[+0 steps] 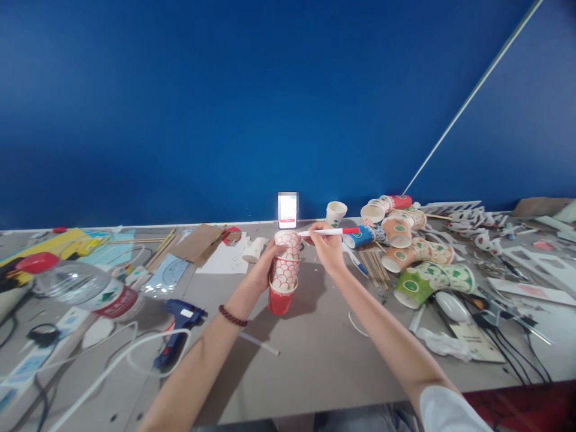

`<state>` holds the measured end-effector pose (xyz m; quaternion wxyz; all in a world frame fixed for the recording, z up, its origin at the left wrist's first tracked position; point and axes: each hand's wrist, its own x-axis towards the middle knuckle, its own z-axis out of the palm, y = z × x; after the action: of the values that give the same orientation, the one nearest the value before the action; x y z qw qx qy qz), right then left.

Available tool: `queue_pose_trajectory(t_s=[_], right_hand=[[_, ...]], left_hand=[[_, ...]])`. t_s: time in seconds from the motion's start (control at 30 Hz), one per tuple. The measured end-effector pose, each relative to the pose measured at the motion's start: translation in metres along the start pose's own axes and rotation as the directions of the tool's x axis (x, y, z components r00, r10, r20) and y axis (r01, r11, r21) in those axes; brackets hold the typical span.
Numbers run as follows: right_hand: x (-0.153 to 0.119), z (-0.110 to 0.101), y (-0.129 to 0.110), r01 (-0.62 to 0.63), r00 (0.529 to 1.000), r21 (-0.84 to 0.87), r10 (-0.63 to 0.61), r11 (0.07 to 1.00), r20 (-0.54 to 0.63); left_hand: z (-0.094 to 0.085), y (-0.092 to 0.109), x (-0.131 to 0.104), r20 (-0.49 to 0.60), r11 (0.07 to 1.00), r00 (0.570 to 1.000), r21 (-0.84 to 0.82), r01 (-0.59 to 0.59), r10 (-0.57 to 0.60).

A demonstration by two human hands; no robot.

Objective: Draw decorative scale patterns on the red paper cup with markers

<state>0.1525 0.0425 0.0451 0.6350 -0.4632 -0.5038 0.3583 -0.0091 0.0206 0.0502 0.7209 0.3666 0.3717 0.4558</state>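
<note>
Near the middle of the table stands a stack of paper cups (287, 273), white with a red scale pattern above and a red cup at the bottom. My left hand (266, 264) is wrapped round its upper left side. Between the fingers of my right hand (327, 247) is a red-and-white marker pen (344, 231), lying almost level. The marker's left end points at the top cup and looks close to its side; whether it touches is hard to tell. Just behind the stack, a phone (288, 211) with a lit screen stands upright against the blue wall.
Several patterned paper cups (411, 287) lie at the right, beside wooden sticks (374, 267). A white cup (336, 213) stands near the wall. At the left are a blue glue gun (177, 330), a plastic bottle (85, 288), a power strip (40, 366) and loose white cable.
</note>
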Motion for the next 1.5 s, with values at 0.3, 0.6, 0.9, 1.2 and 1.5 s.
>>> queue_pose_trajectory(t_s=[0.3, 0.6, 0.9, 1.2, 1.5], right_hand=[[-0.001, 0.000, -0.002, -0.016, 1.000, 0.046, 0.016, 0.999, 0.001], [-0.001, 0.001, -0.001, -0.018, 1.000, 0.094, 0.017, 0.995, 0.019], [0.000, 0.000, -0.003, -0.008, 1.000, 0.124, 0.009, 0.992, -0.003], [-0.003, 0.001, -0.004, 0.084, 0.992, 0.068, -0.090, 0.994, 0.083], [-0.006, 0.002, -0.010, 0.138, 0.975, -0.047, -0.127, 0.989, 0.184]], left_hand=[[-0.003, -0.005, 0.006, -0.021, 1.000, 1.000, -0.025, 0.006, -0.006], [-0.002, -0.004, 0.005, -0.020, 1.000, 1.000, -0.018, 0.004, -0.005], [-0.002, -0.003, 0.003, -0.002, 1.000, 1.000, 0.024, -0.007, 0.007], [-0.003, -0.005, 0.009, -0.115, 0.976, 0.993, 0.218, 0.006, 0.020], [0.006, -0.002, 0.006, -0.134, 0.992, 0.990, 0.110, 0.055, -0.040]])
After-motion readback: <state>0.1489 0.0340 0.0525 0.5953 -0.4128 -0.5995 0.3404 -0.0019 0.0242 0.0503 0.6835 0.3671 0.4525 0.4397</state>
